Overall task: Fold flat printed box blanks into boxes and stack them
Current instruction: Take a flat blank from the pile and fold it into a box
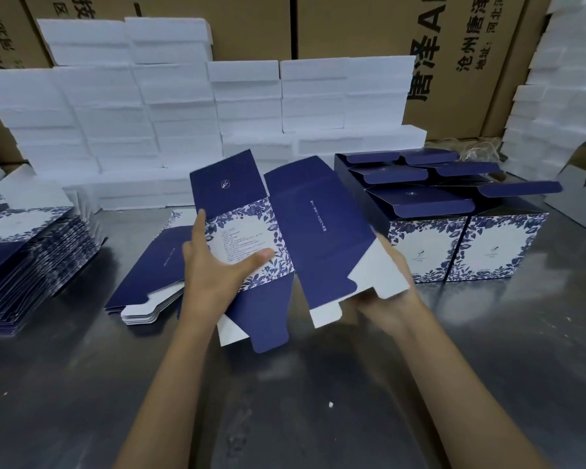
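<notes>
I hold a navy and white floral box blank (318, 238) above the steel table (285, 401), partly opened into a sleeve. My left hand (214, 265) grips its floral panel, thumb across the printed text. My right hand (386, 292) holds the white bottom flaps on the right side. A small pile of flat blanks (146, 275) lies just left of my hands, and a taller pile of blanks (31, 255) sits at the far left. Several folded boxes (454, 225) with open navy lids stand together at the right.
Stacks of white foam blocks (183, 113) line the back of the table and rise at the right (562, 96). Brown cartons (454, 45) stand behind them. A small white scrap (331, 405) lies on the table near me.
</notes>
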